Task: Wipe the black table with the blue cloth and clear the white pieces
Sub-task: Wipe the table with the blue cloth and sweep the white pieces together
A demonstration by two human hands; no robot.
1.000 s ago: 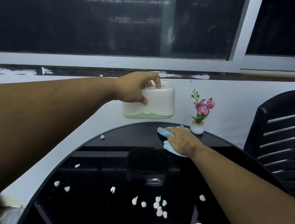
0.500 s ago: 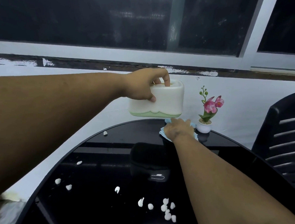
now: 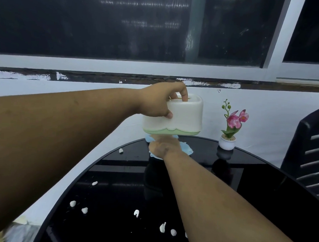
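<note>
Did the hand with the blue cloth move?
Yes. The right hand slid the blue cloth away from the flower pot, leftward along the far table edge, under the lifted box.

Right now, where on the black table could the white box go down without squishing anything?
The bare patch of table between the right arm and the chair, in front of the flower pot, is free. The spot under the box holds the right hand and blue cloth. The near left is dotted with white pieces.
</note>
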